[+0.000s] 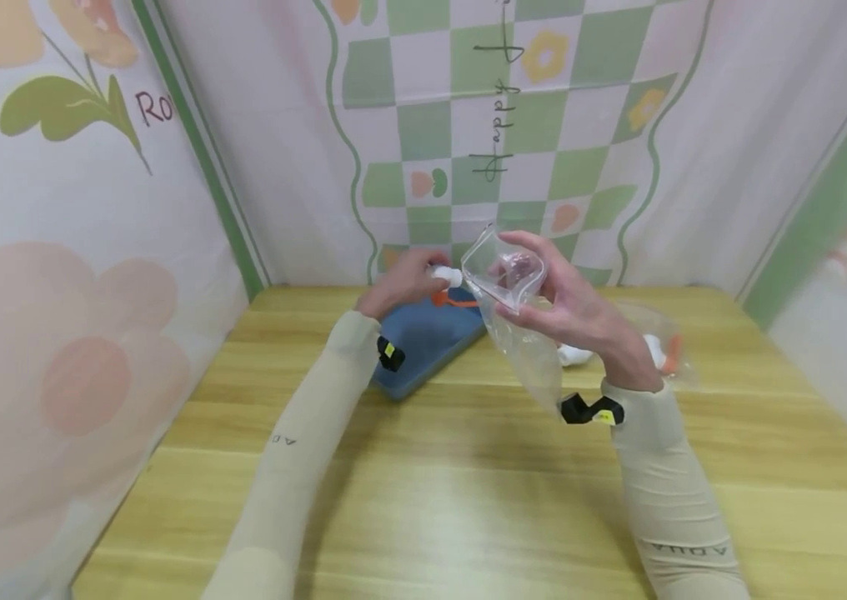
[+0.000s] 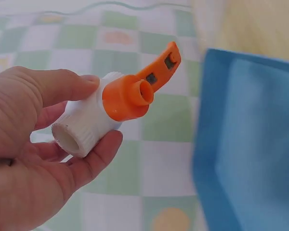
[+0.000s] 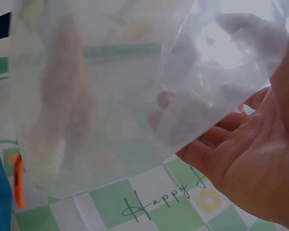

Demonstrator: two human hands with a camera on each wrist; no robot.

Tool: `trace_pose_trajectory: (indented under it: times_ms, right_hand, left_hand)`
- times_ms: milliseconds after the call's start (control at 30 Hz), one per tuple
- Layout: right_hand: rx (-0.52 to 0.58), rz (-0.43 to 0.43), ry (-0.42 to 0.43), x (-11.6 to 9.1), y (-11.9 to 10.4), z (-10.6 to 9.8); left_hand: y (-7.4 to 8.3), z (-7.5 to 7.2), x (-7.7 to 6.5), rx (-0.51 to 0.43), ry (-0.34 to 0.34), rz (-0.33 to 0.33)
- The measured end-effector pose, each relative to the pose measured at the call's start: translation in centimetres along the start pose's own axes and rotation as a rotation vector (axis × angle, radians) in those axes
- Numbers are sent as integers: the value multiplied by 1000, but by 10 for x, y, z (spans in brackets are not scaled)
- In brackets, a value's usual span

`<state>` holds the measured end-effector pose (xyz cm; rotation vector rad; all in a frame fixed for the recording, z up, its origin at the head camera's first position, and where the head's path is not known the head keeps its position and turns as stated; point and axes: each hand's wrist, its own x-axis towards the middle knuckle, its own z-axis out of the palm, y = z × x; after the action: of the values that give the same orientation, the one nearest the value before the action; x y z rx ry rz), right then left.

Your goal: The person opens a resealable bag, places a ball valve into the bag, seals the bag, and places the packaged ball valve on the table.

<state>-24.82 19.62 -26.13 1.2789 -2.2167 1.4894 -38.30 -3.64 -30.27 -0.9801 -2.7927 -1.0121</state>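
A white plastic ball valve (image 2: 86, 122) with an orange handle (image 2: 160, 69) is pinched between the thumb and fingers of my left hand (image 1: 410, 279). One open pipe end faces the left wrist camera. With its thumb and fingers spread around the mouth, my right hand (image 1: 577, 304) holds a clear zip bag (image 1: 528, 354) open. The bag hangs down from that hand, and its mouth tilts toward the left hand. In the head view the valve's white end (image 1: 449, 276) is right at the bag's rim. The right wrist view shows the bag's film (image 3: 120, 120) covering some fingers.
A blue tray (image 1: 423, 346) lies on the wooden table (image 1: 453, 467) beneath the left hand. Behind the right wrist rests another clear bag (image 1: 682, 371) with a white and orange piece in it. A white piece (image 1: 573, 356) shows beside it. Patterned cloth walls (image 1: 288, 125) enclose the table.
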Motion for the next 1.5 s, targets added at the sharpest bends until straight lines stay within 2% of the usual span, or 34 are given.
trace_pose_trajectory:
  times_ms: [100,233,500,700,967,1200,1267,1333,1500]
  right_hand:
    - [-12,-1,-3,1,-1,-1]
    - [-4,15,0,1,-2,-3]
    - [-28,55,15,0,-4,-6]
    - [-32,61,-2,1,-1,-7]
    - [-59,69,-19,1,4,-11]
    - [-71,135,-49,0,4,-11]
    - [-74,168,-68,1,0,-10]
    - [-85,194,-87,2,-4,-8]
    - [-116,221,-104,2,-17,-3]
  left_hand:
    - [15,-10,-10,-8,69,22]
    - [27,-18,-28,-18,184,8]
    - [34,-25,-65,-75,323,40]
    - [35,-25,-80,-113,385,65]
    - [43,-30,-92,-143,464,72]
    - [51,-43,-105,-133,570,189]
    - [53,-47,-111,-148,584,202]
    - [64,-51,-120,-160,591,198]
    - [70,-56,-129,-139,604,190]
